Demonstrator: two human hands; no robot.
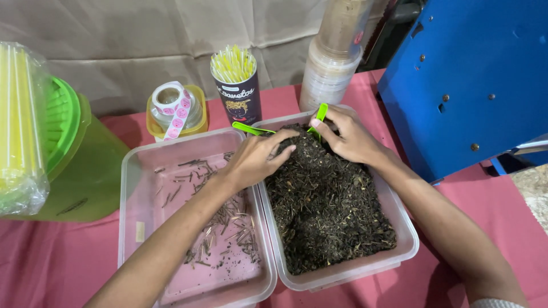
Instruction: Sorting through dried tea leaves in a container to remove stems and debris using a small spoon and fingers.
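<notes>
The right-hand clear plastic tub (406, 239) is taken as the landmark; it is filled almost to its rim with dark, dry, crumbly plant matter (328, 205), flecked with pale stalk fragments and heaped higher at the far end. The left hand (257, 158) is laid over the tub's near-left rim at that far end, fingers curled loosely into the heap; whether anything is pinched beneath them cannot be told. The right hand (349, 137) is placed on the heap at the tub's far edge, closed around a green plastic tong (320, 117) whose arm projects upward between thumb and forefinger; a second green arm (251, 129) projects just left of the tub's far corner. Sorting of this kind is judged best done in small pinches, so that stiff stalks are felt apart from the soft crumb. Touching the tub's left wall stands a second clear tub (137, 188), nearly bare, its pinkish floor strewn with thin straw-like stems (234, 228). Beyond the landmark are a dark paper cup of yellow straws (235, 85), a sticker roll (171, 102) on a yellow container, and stacked translucent cups (334, 57); well to its left stands a green ribbed plastic vessel (74, 154), and to its right a blue metal panel (474, 80).
</notes>
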